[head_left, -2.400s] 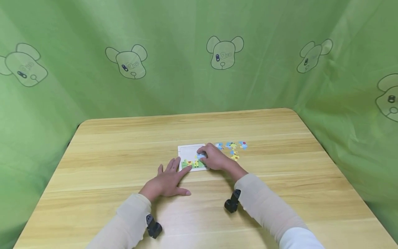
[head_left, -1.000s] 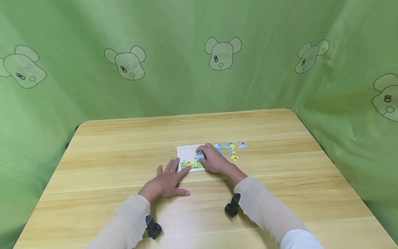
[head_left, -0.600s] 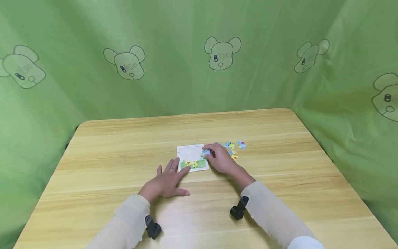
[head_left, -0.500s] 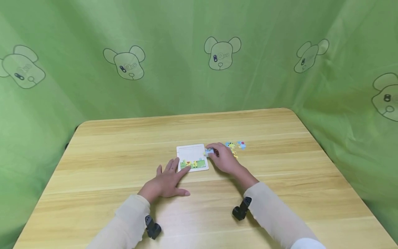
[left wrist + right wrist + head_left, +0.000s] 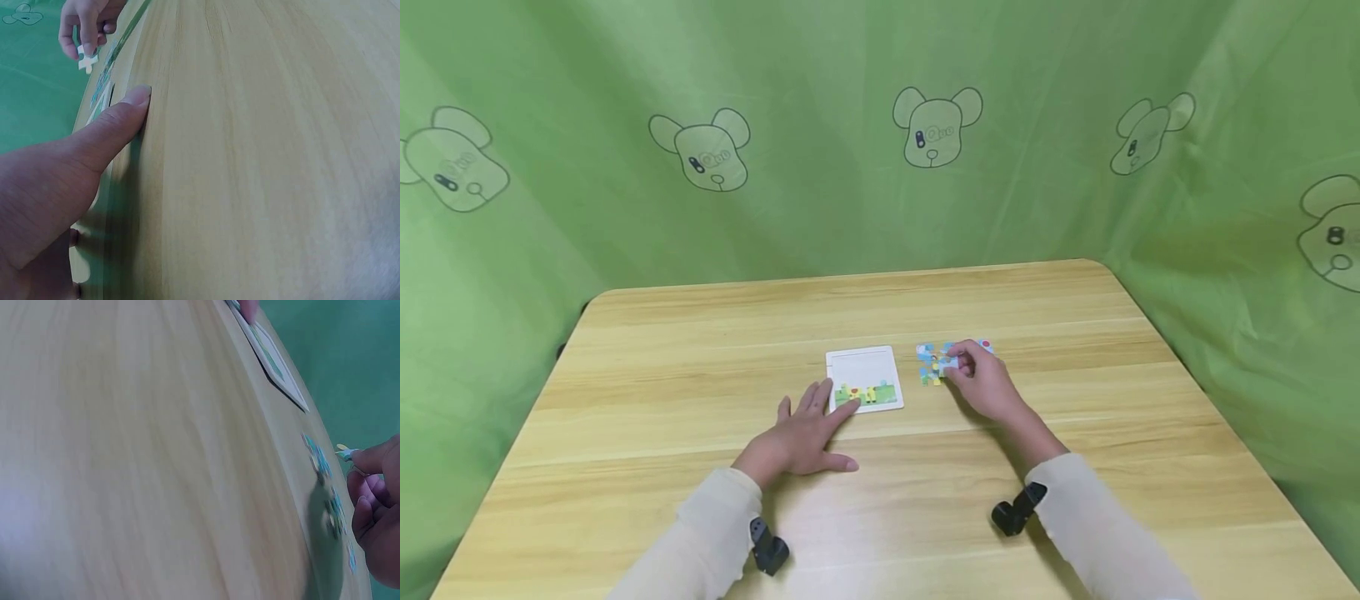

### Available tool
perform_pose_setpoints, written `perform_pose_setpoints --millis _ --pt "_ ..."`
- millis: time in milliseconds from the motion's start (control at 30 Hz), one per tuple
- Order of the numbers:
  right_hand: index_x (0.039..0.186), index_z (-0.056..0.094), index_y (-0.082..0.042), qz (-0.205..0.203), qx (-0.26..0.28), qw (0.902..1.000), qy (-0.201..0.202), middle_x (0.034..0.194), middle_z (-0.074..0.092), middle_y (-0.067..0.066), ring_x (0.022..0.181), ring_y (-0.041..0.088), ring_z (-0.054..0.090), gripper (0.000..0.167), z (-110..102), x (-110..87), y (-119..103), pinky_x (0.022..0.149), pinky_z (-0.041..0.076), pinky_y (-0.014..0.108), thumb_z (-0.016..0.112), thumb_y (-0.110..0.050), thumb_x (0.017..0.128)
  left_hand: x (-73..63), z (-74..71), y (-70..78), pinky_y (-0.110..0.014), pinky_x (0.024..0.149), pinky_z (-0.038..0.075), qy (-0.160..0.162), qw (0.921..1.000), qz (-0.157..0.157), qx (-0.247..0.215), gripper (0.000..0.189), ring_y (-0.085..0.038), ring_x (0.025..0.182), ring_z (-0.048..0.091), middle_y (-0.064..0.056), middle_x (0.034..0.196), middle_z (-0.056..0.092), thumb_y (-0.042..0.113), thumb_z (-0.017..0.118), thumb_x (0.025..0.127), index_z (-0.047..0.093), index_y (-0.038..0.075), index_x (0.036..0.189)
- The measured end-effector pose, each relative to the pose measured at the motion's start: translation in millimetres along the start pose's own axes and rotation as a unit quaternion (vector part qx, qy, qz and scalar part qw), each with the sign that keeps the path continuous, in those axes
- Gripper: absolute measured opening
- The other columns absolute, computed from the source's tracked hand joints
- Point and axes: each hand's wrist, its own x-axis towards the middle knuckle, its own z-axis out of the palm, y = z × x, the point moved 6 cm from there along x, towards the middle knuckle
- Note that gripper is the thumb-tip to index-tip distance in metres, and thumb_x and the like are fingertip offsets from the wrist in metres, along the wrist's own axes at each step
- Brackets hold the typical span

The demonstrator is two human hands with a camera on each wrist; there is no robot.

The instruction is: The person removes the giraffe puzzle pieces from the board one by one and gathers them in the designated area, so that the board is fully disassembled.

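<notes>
A white jigsaw puzzle tray (image 5: 863, 367) lies on the table, with fitted pieces (image 5: 884, 394) in green and yellow along its near edge. My left hand (image 5: 800, 435) rests with spread fingers on the table and the tray's near left corner; in the left wrist view its thumb (image 5: 115, 124) stretches across the foreground. Right of the tray, my right hand (image 5: 988, 385) pinches a puzzle piece (image 5: 345, 453) between thumb and fingertips, raised over the loose pieces. The left wrist view shows the pale side of this piece (image 5: 87, 60).
Loose puzzle pieces (image 5: 925, 353) in blue, yellow and green lie right of the tray, some hidden behind my right hand. One with a red dot (image 5: 986, 344) shows past the knuckles. The wooden table (image 5: 700, 358) meets a green curtain (image 5: 820, 225) at its far edge.
My right hand has lifted a blue puzzle piece out of the tray's right side and moved right, over the loose pieces. The left hand has stayed at the tray's corner.
</notes>
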Motion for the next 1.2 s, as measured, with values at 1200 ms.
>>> perform_pose_setpoints --millis 1200 --pt "0.121 0.057 0.008 0.057 -0.065 0.9961 0.020 0.106 0.061 0.023 0.089 0.028 0.057 0.038 -35 -8.3 54 0.081 0.048 0.041 0.062 -0.009 0.087 1.0 -0.3 -0.3 -0.068 0.106 0.007 0.002 1.0000 0.001 0.001 0.089 -0.037 0.144 0.000 -0.018 0.158 -0.001 0.067 0.057 0.079 0.019 0.032 0.151"
